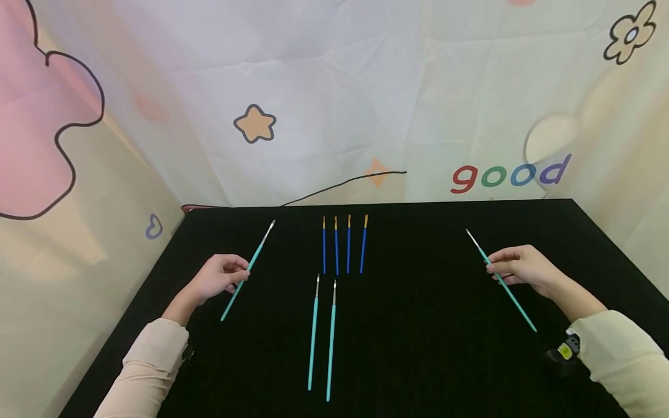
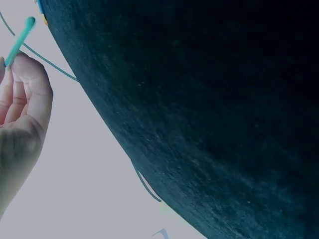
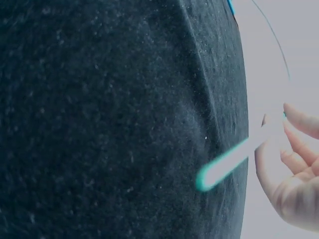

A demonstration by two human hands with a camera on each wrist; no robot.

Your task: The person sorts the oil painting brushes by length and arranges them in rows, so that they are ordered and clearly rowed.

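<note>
My left hand (image 1: 222,276) pinches a turquoise-handled paintbrush (image 1: 256,255) between thumb and fingers, its bristle end slanting up to the right. On the other side my right hand (image 1: 522,268) pinches a second turquoise paintbrush (image 1: 514,299), with its bristles tilted up to the left. Both wrist views show the handle end of the held brush close up, the left handle (image 2: 20,42) and the right handle (image 3: 227,167). Between the hands, two more turquoise paintbrushes (image 1: 313,345) lie side by side, bristles away from me. Beyond them several shorter blue paintbrushes (image 1: 349,249) with orange-yellow tips lie in a row.
A black cloth-covered table (image 1: 418,348) bears all the brushes. Its far edge meets a pale printed curtain (image 1: 324,116) with a star, a flower and the word "good". A dark wrist device (image 1: 567,351) sits by the right sleeve.
</note>
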